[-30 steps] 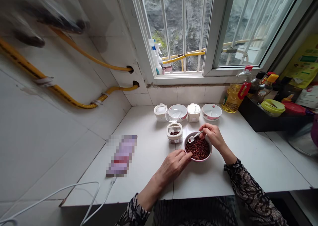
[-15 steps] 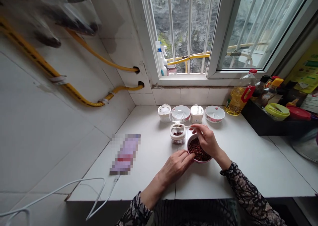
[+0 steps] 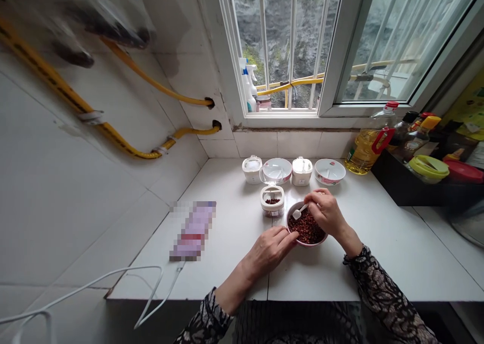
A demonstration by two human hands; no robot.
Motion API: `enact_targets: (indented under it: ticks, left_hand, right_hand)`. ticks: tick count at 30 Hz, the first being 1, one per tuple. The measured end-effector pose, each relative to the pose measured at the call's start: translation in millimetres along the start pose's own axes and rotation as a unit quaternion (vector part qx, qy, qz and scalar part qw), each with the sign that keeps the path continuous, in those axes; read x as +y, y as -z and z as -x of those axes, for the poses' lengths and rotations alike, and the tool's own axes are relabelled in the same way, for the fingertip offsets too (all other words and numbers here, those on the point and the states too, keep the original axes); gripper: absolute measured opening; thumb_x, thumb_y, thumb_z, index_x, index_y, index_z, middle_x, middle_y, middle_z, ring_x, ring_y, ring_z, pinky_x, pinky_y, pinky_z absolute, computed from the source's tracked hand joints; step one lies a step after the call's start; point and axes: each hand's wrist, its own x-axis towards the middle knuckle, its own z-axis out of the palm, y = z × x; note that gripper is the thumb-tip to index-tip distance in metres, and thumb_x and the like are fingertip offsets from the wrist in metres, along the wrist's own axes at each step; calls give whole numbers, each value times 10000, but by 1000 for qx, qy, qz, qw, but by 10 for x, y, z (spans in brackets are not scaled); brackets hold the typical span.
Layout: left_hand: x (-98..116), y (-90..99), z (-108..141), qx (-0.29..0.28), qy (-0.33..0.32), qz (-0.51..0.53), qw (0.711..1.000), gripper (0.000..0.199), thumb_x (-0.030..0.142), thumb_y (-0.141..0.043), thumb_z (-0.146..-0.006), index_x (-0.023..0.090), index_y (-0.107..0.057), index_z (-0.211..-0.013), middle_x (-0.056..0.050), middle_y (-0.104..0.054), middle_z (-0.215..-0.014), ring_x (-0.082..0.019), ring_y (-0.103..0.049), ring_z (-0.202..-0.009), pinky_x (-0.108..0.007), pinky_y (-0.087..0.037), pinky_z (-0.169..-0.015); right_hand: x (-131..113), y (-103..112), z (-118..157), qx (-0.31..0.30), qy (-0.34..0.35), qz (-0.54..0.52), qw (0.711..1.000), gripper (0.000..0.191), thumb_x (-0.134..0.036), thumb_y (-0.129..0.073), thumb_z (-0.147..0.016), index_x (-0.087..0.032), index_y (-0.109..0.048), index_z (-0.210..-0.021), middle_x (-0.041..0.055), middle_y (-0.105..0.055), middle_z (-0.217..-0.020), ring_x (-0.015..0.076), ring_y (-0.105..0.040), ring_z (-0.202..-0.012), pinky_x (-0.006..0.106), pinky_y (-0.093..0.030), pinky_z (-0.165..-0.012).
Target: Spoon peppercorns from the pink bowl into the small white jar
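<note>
A bowl (image 3: 310, 244) of dark red dried spice, which looks like peppercorns (image 3: 308, 228), stands on the counter. My left hand (image 3: 269, 248) pinches its left rim, thumb tip hidden by the fingers. Over the bowl my right hand (image 3: 327, 213) grips a small white spoon (image 3: 297, 214), its scoop just above the spice at the upper left. The scoop appears to have nothing in it. Just left of the bowl is a clear spice jar (image 3: 272, 210) with a cream rim; its lid is raised and some of the same red spice lies inside.
Behind stand two white lidded jars (image 3: 251, 170) (image 3: 301, 171) and two white bowls (image 3: 278, 171) (image 3: 330, 172). An oil bottle (image 3: 363, 150) and a black box (image 3: 401, 182) of condiments are at right. A blurred purple thing (image 3: 194, 230) with a white cable (image 3: 166, 291) lies left.
My right hand has moved the spoon from over the spice jar rightward and down to above the bowl. My left hand stays at the bowl's rim. The view has shifted slightly.
</note>
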Motion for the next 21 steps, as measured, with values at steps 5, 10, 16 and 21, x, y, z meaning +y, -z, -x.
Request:
enact_targets:
  ticks: [5,10,16,21]
  left_hand:
    - [4,15,-2,-4,1,1,1000,182,204,-417,-1031,118,-541,-1133,-52,-630,-792,-172,-581,-700,-292,-492,-620]
    - [3,22,-3,-8,4,7,1000,184,195,-407,-1030,119,-542,-1130,-57,-633,-795,-178,-588,-712,-297,-505,-631]
    - [-6,4,9,-2,5,6,1000,188,195,-409,-1026,125,-545,-1136,-56,-628,-787,-175,-597,-715,-295,-515,-642]
    - [-6,1,5,1,-2,2,1000,183,182,-412,-1024,115,-541,-1135,-56,-626,-780,-175,-586,-697,-294,-510,-621]
  right_hand:
    - [23,-90,18,-72,-54,-27,996,230,-114,-437,-787,-226,-612,-687,5,-662,-617,196,-601,-717,365,-443,-870]
    - [66,-36,4,-44,-184,-139,972,209,-146,-425,-760,-220,-603,-680,-36,-586,-491,155,-560,-516,284,-458,-637]
    - [102,-4,8,-25,-214,-160,963,207,-160,-425,-765,-210,-619,-712,-30,-612,-515,152,-569,-515,271,-457,-600]
    - [69,-68,19,-65,-92,-55,992,232,-120,-442,-770,-225,-632,-688,-10,-669,-590,191,-627,-716,369,-430,-908]
